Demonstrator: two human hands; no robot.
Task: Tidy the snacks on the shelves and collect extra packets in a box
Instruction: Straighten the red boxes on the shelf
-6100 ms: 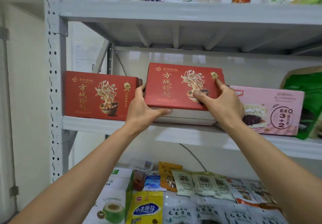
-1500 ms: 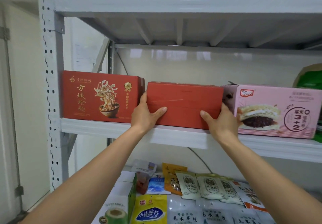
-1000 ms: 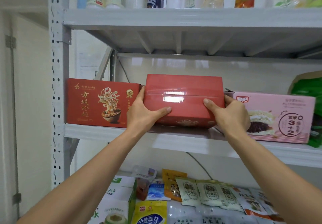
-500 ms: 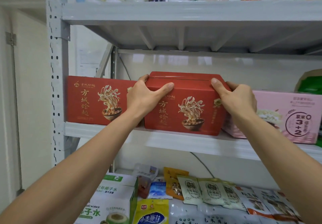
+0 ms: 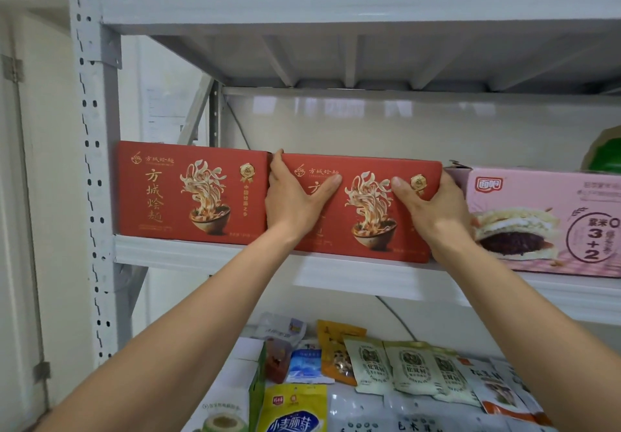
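Two red boxes (image 5: 191, 193) (image 5: 366, 209); one pink box (image 5: 544, 196)

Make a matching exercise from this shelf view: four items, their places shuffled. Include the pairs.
1. gripped red cardboard noodle box
2. free red cardboard noodle box
3. pink cardboard cake box
4. yellow plastic snack packet

a. below the middle shelf
b. middle shelf, left end
c. middle shelf, right of both red boxes
d. middle shelf, between two boxes

Pairs: 1-d, 2-b, 3-c, 4-a

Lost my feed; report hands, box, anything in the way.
Left hand, right hand gripping red noodle box. Box upright on shelf. Twin box, pink box flank it.
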